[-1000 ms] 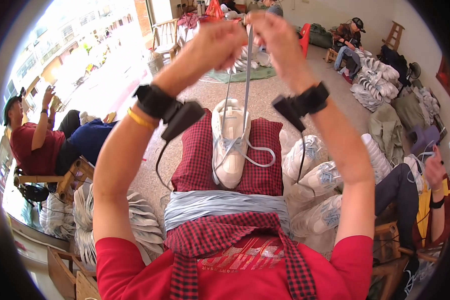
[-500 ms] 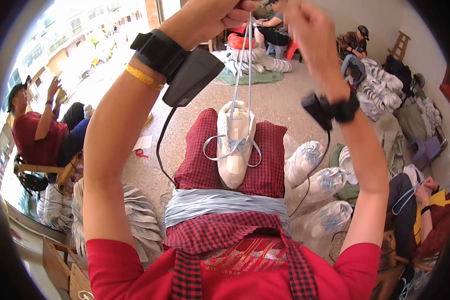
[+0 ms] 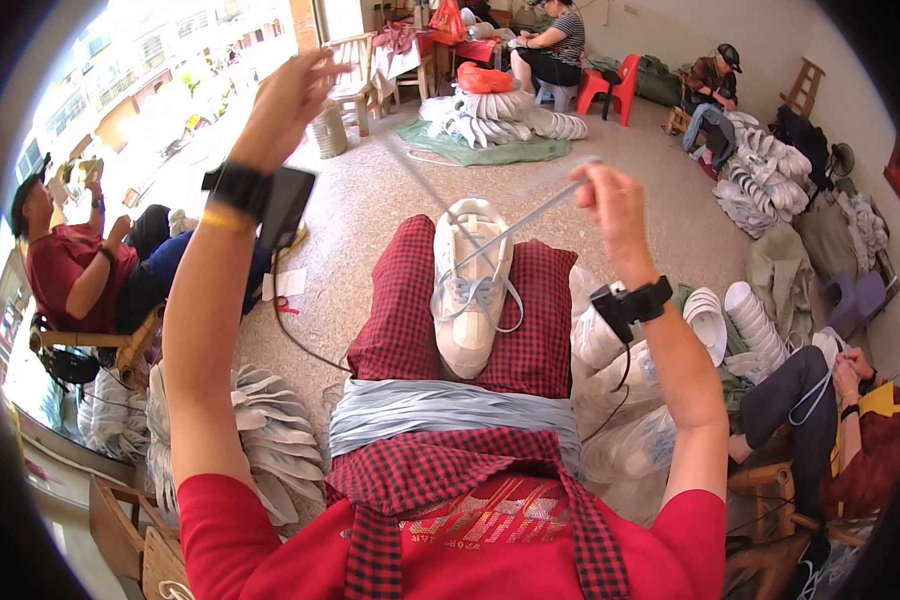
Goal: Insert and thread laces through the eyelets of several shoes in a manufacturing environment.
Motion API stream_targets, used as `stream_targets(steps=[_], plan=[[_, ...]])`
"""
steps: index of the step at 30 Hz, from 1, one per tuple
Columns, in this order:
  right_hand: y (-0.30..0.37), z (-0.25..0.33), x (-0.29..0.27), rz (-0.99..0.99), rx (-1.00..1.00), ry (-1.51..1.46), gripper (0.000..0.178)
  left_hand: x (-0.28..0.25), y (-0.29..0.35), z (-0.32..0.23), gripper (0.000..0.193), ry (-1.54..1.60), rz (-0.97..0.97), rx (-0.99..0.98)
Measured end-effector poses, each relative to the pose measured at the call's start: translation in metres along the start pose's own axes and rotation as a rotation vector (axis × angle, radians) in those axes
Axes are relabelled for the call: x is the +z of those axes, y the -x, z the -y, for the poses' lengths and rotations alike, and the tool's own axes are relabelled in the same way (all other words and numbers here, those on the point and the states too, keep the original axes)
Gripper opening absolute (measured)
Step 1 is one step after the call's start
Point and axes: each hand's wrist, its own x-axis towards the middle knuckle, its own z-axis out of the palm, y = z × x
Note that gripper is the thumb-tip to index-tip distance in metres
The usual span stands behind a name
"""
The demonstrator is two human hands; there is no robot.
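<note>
A cream-white sneaker (image 3: 470,335) with pale blue lacing lies on my lap, toe toward me, on a red-and-black checked cloth (image 3: 395,310). My left hand (image 3: 292,105) is raised at the upper left, fingers curled and slightly blurred. A blurred shoelace (image 3: 420,180) slants from the shoe toward these fingers, its far end fading out. At the right, my right hand (image 3: 615,205) pinches the other pale shoelace (image 3: 520,222), stretched from the shoe's eyelets. A loose lace loop (image 3: 516,305) hangs beside the shoe. Both wrists carry black straps with cabled devices.
White shoes in clear plastic (image 3: 625,440) stand by my right side. Stacked white shoe pieces (image 3: 275,440) lie at my left. More piles sit on a green cloth (image 3: 480,150) ahead. Several people sit around; a red chair (image 3: 620,88) stands farther back.
My hands have moved apart, the left outward to the left and the right down and outward. The laces, pulled up side by side before, now spread apart in a V.
</note>
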Motion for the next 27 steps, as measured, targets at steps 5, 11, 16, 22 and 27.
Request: stream_targets(steps=[5, 11, 16, 22, 27], plan=[[-0.011, -0.06, -0.07, -0.217, 0.05, -0.007, 0.03, 0.021, 0.108, 0.149, 0.043, 0.897, -0.556, -0.853], [-0.025, -0.115, -0.125, -0.361, 0.098, 0.22, 0.034, 0.007, 0.214, 0.269, 0.038, 0.967, -0.923, -0.899], [-0.044, -0.106, -0.164, -0.462, 0.229, 0.195, 0.035, -0.013, 0.228, 0.282, 0.044, 0.827, -0.919, -0.941], [-0.038, -0.111, -0.147, 0.222, 0.451, 0.975, 0.026, 0.069, 0.171, 0.162, 0.06, 0.426, -0.249, -1.13], [0.014, -0.088, -0.04, 0.269, -0.302, 0.711, 0.041, 0.129, 0.166, 0.076, 0.048, 0.208, 0.011, -0.544]])
